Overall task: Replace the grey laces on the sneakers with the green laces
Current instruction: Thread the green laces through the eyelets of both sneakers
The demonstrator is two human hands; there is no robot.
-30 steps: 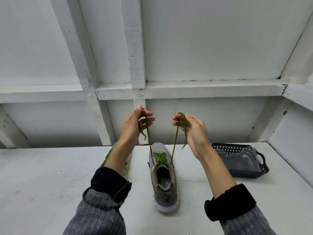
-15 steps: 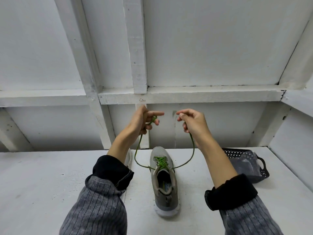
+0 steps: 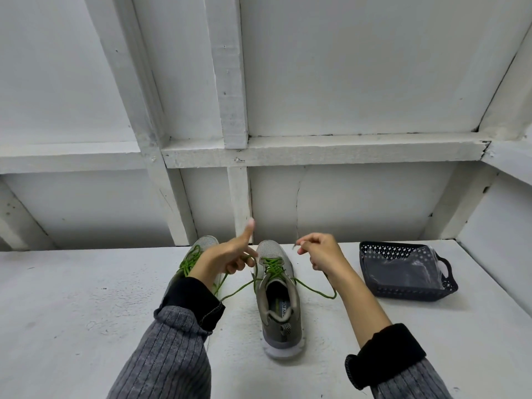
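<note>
Head view, items counted.

Sneakers: two, grey, both lying on the white table (image 3: 86, 312) with toes toward the wall. The near sneaker (image 3: 277, 298) is sitting in the middle between the forearms; the second sneaker (image 3: 201, 249) is lying to its left, largely covered by the left wrist.

Green laces: two. One green lace (image 3: 273, 267) is running through the near sneaker's eyelets, its two free ends trailing out left and right in slack loops. The other lace (image 3: 188, 262) is showing on the second sneaker.

Basket: one, dark and perforated (image 3: 403, 292), sitting at the right of the table with clear plastic bags (image 3: 400, 269) inside.

Hands: two. The left hand (image 3: 221, 259) is hovering above the gap between the sneakers, one finger pointing up, the remaining fingers curling round the left lace end. The right hand (image 3: 322, 251) is hovering right of the toe, fingertips pinching the right lace end.
</note>
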